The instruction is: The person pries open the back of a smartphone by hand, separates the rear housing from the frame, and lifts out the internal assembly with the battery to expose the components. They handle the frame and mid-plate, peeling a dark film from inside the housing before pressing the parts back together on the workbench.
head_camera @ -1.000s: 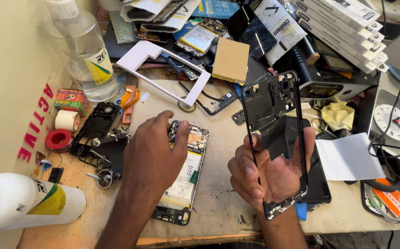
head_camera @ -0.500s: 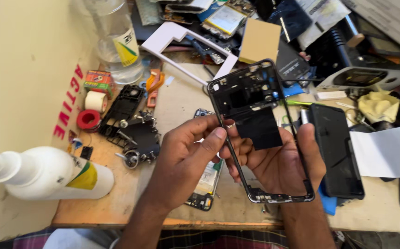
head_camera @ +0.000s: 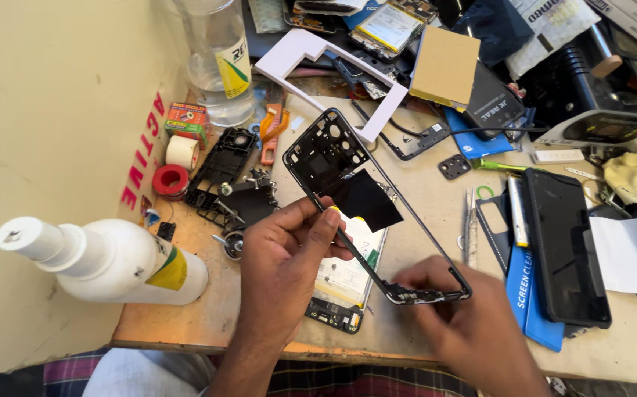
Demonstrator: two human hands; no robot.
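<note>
- Holding a black phone mid-frame (head_camera: 333, 158) above the workbench (head_camera: 421, 191), both hands are engaged on it; the frame is tilted, its camera-cutout end pointing up and away, its lower end toward the person.
- Left hand (head_camera: 282, 268): thumb and fingers pinched together on the frame's left rail, about midway along.
- Right hand (head_camera: 473, 323): blurred; fingers curled at the frame's bottom end. Whether they clamp it firmly or only touch it cannot be told.
- A black flap or film (head_camera: 366, 198) hangs inside the frame's opening.
- Beneath the frame, flat on the bench, lies an opened phone body (head_camera: 348, 276) with its pale battery exposed.
- A white squeeze bottle (head_camera: 113, 257) lies on its side at the bench's left edge, near the left hand.
- A dark phone (head_camera: 564, 246) lies face-up to the right, partly on a blue packet (head_camera: 531, 294).
- A clear bottle (head_camera: 219, 62), a red tape roll (head_camera: 170, 180) and a white tape roll (head_camera: 182, 151) stand at the far left.
- Tweezers (head_camera: 469, 224) rest just left of the dark phone.
</note>
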